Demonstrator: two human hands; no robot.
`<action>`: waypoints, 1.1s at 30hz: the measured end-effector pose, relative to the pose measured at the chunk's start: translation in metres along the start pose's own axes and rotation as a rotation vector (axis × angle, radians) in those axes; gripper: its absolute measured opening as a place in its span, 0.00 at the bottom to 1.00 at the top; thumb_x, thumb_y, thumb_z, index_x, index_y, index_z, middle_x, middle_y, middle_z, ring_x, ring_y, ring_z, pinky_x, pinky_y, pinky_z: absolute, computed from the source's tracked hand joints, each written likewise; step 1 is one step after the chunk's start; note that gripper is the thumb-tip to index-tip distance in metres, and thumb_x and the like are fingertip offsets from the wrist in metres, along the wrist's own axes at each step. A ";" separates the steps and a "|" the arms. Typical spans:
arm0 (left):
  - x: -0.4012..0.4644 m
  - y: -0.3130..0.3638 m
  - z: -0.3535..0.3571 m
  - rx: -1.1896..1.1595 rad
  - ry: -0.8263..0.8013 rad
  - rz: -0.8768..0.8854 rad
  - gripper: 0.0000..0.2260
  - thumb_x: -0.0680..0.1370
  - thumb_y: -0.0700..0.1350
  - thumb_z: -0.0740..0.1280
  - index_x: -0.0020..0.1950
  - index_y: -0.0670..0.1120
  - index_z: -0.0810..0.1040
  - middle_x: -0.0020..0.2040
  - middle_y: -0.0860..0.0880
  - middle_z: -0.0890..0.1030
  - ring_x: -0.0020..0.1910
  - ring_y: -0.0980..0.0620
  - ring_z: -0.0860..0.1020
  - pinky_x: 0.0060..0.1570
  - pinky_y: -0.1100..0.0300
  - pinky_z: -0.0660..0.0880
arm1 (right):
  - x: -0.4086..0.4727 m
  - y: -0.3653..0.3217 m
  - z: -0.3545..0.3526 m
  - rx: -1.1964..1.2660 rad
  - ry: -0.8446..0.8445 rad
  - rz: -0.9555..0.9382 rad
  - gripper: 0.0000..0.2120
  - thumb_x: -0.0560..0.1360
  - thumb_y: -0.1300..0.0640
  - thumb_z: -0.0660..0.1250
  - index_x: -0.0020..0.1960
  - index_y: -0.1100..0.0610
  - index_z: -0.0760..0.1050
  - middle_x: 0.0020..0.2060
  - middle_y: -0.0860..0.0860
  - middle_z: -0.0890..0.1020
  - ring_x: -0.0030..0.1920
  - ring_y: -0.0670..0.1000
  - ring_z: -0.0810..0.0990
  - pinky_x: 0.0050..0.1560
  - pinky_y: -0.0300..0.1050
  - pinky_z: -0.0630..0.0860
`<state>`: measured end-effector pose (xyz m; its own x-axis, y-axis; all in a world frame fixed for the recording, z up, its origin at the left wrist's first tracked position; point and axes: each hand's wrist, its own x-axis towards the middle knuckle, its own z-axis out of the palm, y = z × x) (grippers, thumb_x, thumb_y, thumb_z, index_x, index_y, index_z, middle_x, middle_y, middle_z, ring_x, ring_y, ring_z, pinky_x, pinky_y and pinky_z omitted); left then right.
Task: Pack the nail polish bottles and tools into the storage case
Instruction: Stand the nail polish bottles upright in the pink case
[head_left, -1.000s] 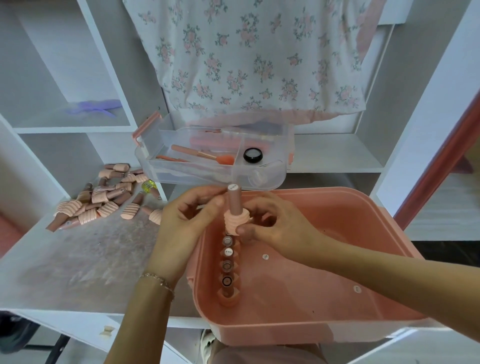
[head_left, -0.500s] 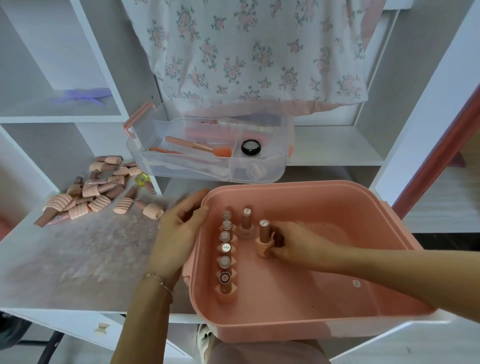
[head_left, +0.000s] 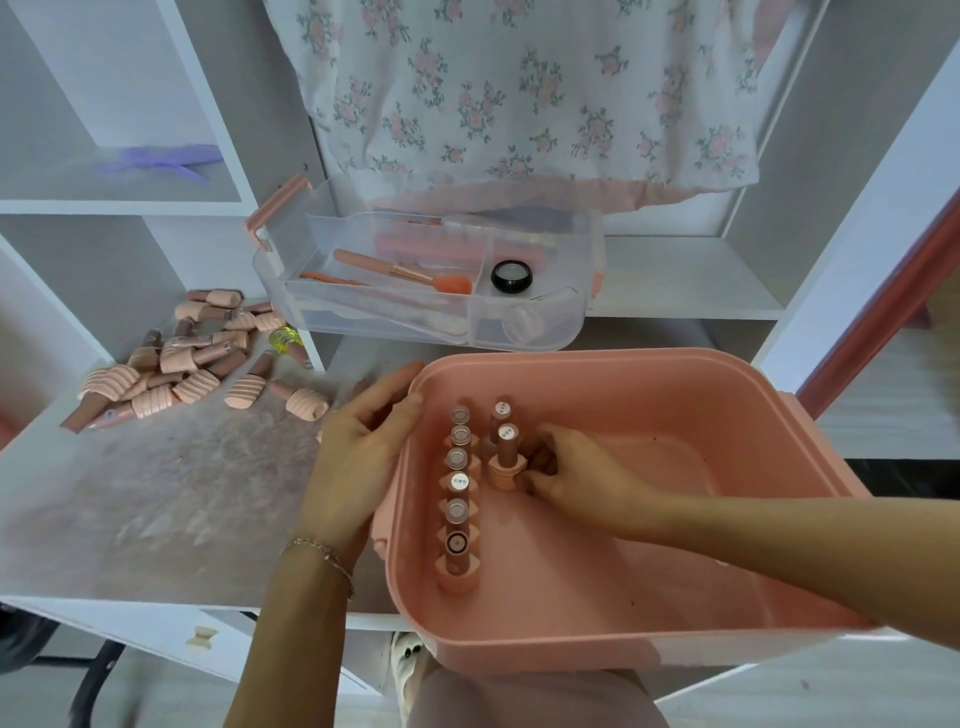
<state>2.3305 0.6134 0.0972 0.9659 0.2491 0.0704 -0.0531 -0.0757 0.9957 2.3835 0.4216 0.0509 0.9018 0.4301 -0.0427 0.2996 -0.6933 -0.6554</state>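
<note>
1. Standing upright in the near-left part of the pink plastic storage case (head_left: 649, 639) is a single file of pale pink nail polish bottles with brown caps (head_left: 458, 512), running away from the viewer along the case's left wall.
2. Just right of that row, the right hand (head_left: 582, 475) reaches into the case, its grip curled around the base of one upright pink bottle with a white-labelled cap (head_left: 505, 457).
3. Behind that held bottle stands a second upright bottle (head_left: 500, 415), close to it.
4. The left hand (head_left: 358, 452) lies against the outside of the case's left wall, fingers straight and relaxed, fingertips touching the rim; a thin chain bracelet (head_left: 322, 553) sits on the wrist.
5. Farther left on the white table (head_left: 156, 493) lies a loose heap of matching pink bottles on their sides (head_left: 171, 364), with one small yellow bottle (head_left: 287, 338) at its right edge.
6. Beyond the case, a clear plastic divided tray with pink latches (head_left: 540, 332) holds an orange-tipped brush (head_left: 405, 270) and a round black jar (head_left: 511, 275).
7. Hanging behind is a white floral cloth (head_left: 519, 93).
</note>
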 end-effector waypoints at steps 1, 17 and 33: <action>0.000 0.000 0.000 0.006 -0.002 0.003 0.11 0.75 0.43 0.66 0.49 0.61 0.79 0.61 0.52 0.78 0.70 0.54 0.67 0.70 0.50 0.64 | 0.001 0.000 0.001 0.013 0.000 0.003 0.09 0.70 0.60 0.66 0.38 0.47 0.69 0.33 0.45 0.78 0.36 0.47 0.75 0.31 0.33 0.66; 0.000 0.001 0.003 -0.049 0.012 0.021 0.11 0.76 0.41 0.66 0.51 0.57 0.78 0.50 0.59 0.80 0.46 0.70 0.78 0.42 0.77 0.71 | 0.001 0.000 0.004 0.068 0.001 0.012 0.05 0.70 0.61 0.66 0.42 0.52 0.73 0.32 0.43 0.76 0.34 0.44 0.74 0.31 0.30 0.67; -0.003 0.003 0.004 -0.046 0.019 0.022 0.11 0.76 0.39 0.65 0.51 0.57 0.77 0.46 0.62 0.79 0.42 0.73 0.77 0.39 0.79 0.70 | -0.005 -0.008 -0.006 -0.029 0.003 0.077 0.06 0.70 0.59 0.64 0.47 0.55 0.75 0.35 0.47 0.79 0.42 0.51 0.80 0.43 0.41 0.74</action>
<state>2.3288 0.6084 0.1001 0.9594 0.2663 0.0934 -0.0865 -0.0376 0.9955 2.3787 0.4216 0.0614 0.9235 0.3730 -0.0898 0.2381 -0.7408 -0.6281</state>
